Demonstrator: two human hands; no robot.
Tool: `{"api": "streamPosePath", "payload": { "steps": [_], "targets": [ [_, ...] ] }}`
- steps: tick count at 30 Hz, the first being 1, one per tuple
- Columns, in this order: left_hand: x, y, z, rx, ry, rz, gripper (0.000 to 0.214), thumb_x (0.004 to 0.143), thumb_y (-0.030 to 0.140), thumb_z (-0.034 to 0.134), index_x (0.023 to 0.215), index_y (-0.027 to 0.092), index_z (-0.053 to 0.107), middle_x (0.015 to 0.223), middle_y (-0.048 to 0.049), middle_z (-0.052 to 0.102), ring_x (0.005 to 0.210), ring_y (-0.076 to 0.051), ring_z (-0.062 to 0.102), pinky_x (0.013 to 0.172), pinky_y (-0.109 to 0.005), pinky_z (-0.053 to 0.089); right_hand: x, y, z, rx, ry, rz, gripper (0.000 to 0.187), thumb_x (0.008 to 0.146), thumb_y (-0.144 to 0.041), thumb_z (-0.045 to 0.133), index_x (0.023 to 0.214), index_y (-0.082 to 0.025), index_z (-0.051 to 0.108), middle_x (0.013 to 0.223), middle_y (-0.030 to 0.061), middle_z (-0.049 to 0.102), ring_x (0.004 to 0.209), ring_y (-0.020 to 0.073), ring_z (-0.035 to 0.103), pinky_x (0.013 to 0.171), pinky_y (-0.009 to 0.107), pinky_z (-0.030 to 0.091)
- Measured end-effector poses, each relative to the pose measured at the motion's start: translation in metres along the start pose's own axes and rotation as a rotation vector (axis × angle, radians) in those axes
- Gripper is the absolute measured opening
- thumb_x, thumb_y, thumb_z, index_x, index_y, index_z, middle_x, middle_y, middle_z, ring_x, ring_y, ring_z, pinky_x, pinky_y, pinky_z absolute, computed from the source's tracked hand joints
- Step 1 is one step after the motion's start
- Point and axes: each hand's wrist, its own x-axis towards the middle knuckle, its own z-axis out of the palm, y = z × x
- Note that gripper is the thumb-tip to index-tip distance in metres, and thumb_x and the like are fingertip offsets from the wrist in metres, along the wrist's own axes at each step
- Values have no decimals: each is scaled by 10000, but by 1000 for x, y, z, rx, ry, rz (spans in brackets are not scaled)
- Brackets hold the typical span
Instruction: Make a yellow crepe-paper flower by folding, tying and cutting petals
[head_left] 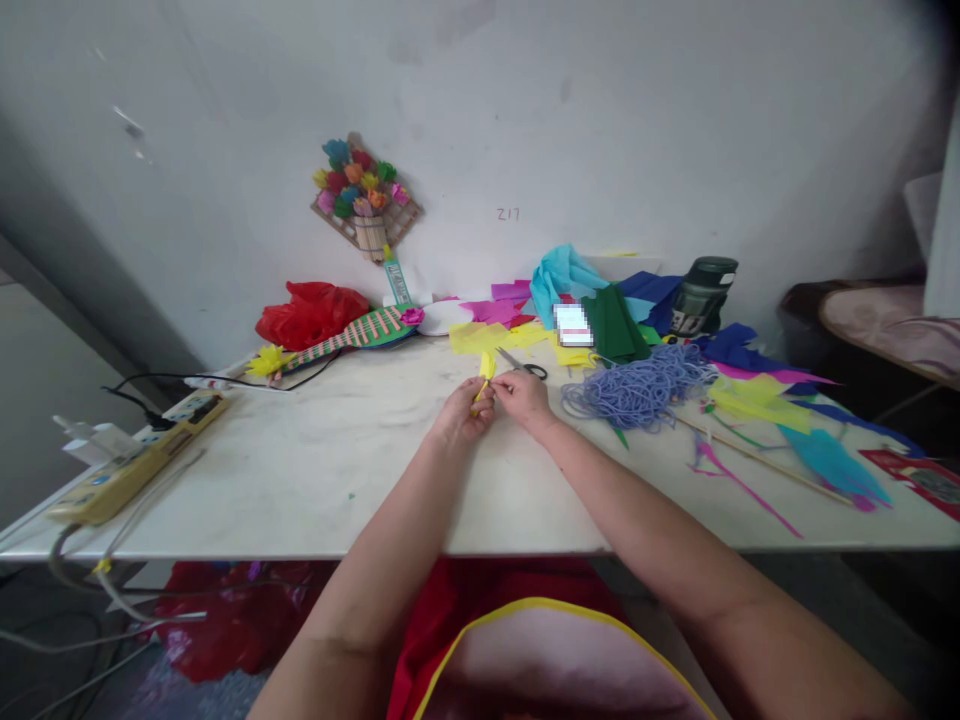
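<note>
1 yellow paper piece (487, 363), held in my left hand (465, 408) above the white table (300, 470), my right hand (527, 398) pinching it too, 1 pair of scissors (516, 361) just beyond, 1 purple string heap (637, 388) to the right.

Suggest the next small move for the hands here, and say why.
Probably pinch the yellow paper snug with the right hand while the left hand steadies it: the left hand grips the paper, the right hand's fingertips reach the same spot, and the paper's top end sticks out free. The scissors lie just beyond, unheld.
</note>
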Motion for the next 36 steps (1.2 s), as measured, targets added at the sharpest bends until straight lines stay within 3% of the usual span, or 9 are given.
{"api": "streamPosePath", "payload": {
  "steps": [10,17,22,25,29,32,36],
  "targets": [
    [4,-1,-1,-78,-44,-103,159,855,124,347,711,126,414,485,60,382,293,17,246,300,-84,174,-2,-7,-6,-205,33,-116,185,733,-146,484,643,-180,642,684,36,652,698,155,544,578,267,340],
    [3,0,0,-68,-46,-102,163,857,141,362,703,128,414,487,58,393,298,14,247,304,-91,186,-2,-5,-7,-254,63,-195,187,751,-145,475,658,-169,636,688,48,644,714,162,531,571,272,318],
    [-2,-4,2,119,-47,49,107,815,179,483,733,133,431,517,53,433,332,10,282,343,-105,244,0,3,-7,-199,88,-213,185,761,-152,484,685,-187,649,700,28,659,711,156,551,583,261,340],
    [-6,-5,1,272,-144,186,175,745,236,595,779,130,460,583,29,494,400,-16,387,416,-150,348,0,8,-9,-116,121,-212,196,784,-167,475,738,-200,663,736,14,672,729,144,572,616,242,368],
    [-7,-3,-2,433,-225,256,248,687,251,651,808,128,473,635,12,538,479,-46,477,502,-188,396,0,11,-11,-39,109,-183,192,789,-182,481,734,-209,663,753,3,678,733,125,587,637,219,387],
    [-5,-2,-5,548,-176,283,238,688,258,640,794,127,471,638,2,563,487,-54,498,511,-192,395,0,10,-12,-51,79,-159,181,776,-189,496,709,-203,663,740,6,677,721,127,592,631,217,385],
    [-2,-3,-7,669,-12,290,209,695,253,621,766,133,465,654,-32,618,458,-68,509,476,-198,389,-1,10,-12,-105,59,-112,175,767,-215,507,697,-202,666,732,7,676,707,140,597,609,225,370]
  ]
}}
